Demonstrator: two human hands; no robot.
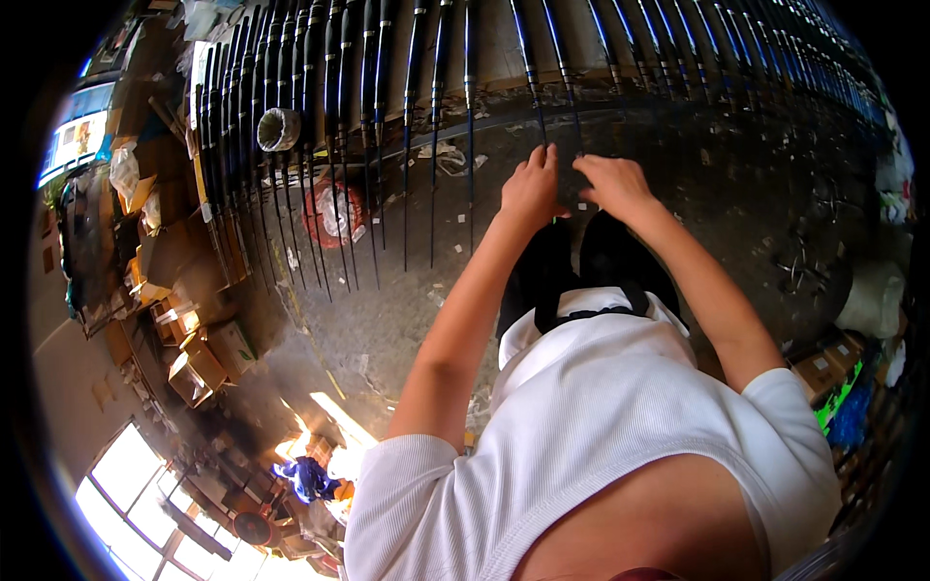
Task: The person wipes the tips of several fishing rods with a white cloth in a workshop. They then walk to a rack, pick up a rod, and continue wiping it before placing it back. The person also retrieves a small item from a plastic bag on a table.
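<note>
Long dark fishing rods (441, 97) lie side by side across a rack or bench edge, their thin ends reaching toward me. My left hand (530, 194) is closed at the thin end of one fishing rod (533, 85), its fingertips pressed to the shaft. Close beside it, my right hand (617, 184) pinches the end of the neighbouring fishing rod (567, 82) between thumb and fingers. Both hands are in front of my dark-trousered legs, a short gap apart. The exact grip of the fingers is partly hidden.
A pale roll-shaped thing (278, 129) rests on the rods at left. Beneath their tips stands a red basket (312, 208) with clear plastic. Cardboard boxes (199, 368) crowd the left side. Scraps litter the grey floor (387, 320). A metal stand (802, 263) and boxes (823, 370) are at right.
</note>
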